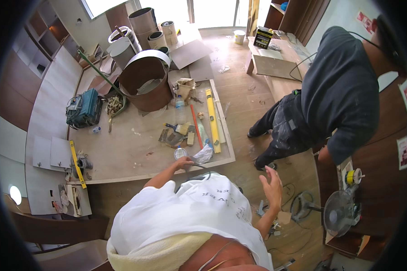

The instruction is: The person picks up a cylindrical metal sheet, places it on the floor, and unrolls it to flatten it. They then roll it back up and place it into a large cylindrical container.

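Note:
My left hand (184, 163) reaches onto the front edge of a plywood worktable (122, 167). Its fingers curl beside a clear plastic bottle (180, 153) and a crumpled white bag (204, 155). A thin dark cable (199, 166) runs from this hand back toward my white shirt; whether the fingers grip it is hidden. My right hand (272, 185) hovers over the wooden floor with its fingers spread and nothing in it.
On the table lie a long yellow level (212, 119), a red rod (196, 119), a teal tool case (83, 108) and a big brown rolled sheet (144, 83). A person in dark clothes (330, 95) bends over at the right. A floor fan (339, 212) stands near my right hand.

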`<action>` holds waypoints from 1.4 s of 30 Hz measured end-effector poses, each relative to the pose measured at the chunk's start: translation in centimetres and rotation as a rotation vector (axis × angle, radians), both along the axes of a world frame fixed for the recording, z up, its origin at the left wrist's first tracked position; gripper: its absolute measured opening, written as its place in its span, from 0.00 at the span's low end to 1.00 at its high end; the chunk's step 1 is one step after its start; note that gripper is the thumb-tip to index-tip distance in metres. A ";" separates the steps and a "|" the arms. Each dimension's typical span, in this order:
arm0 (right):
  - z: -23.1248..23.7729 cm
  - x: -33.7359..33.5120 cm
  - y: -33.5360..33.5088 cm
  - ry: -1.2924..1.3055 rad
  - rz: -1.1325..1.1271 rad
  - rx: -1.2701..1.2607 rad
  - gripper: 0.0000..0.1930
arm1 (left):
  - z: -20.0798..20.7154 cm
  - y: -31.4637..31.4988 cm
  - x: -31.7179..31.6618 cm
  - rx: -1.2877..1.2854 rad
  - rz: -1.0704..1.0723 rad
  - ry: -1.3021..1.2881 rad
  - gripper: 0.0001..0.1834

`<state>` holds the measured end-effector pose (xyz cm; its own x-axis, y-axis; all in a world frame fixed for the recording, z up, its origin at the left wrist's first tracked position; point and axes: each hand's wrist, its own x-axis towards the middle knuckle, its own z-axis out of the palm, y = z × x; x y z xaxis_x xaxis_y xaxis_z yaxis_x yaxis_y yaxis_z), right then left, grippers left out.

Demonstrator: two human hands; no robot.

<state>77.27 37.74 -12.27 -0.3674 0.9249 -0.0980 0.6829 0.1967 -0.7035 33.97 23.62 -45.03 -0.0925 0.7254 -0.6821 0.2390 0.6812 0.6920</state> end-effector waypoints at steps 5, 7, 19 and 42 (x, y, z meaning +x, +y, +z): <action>1.5 -4.0 8.8 -0.090 0.258 -0.062 0.23 | 1.7 -0.5 1.4 -0.047 0.486 -0.023 0.31; 0.0 -5.1 11.6 -0.140 0.394 -0.086 0.23 | 0.8 -2.8 3.4 -0.009 0.640 -0.029 0.28; -3.0 -13.2 23.5 -0.196 0.934 -0.136 0.22 | -1.2 -9.1 24.5 -0.107 1.207 -0.265 0.16; -5.5 -31.8 26.5 -0.274 1.178 -0.204 0.25 | 1.7 -10.0 19.3 -0.065 1.720 -0.226 0.20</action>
